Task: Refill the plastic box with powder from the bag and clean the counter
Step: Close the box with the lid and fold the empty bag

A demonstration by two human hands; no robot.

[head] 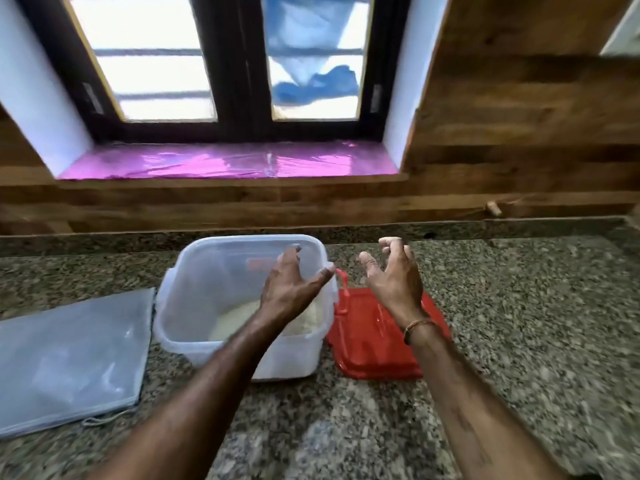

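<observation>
A translucent plastic box (pixel 211 282) stands open on the granite counter (pixel 519 323), with a low heap of pale powder (pixel 235 322) on its bottom. Its red lid (pixel 367 344) lies flat just right of it. A flat grey-blue bag (pixel 69 358) lies on the counter to the box's left. My left hand (pixel 294 285) hovers over the box's right side, fingers spread, holding nothing. My right hand (pixel 394 275) is raised above the red lid, fingers apart and curled, also empty. Neither hand touches the box as far as I can tell.
A wood-panelled wall (pixel 519 133) rises behind the counter. A window with a pink-lined sill (pixel 228 162) sits above the box. A small wooden peg (pixel 493 207) sticks out of the wall at the right.
</observation>
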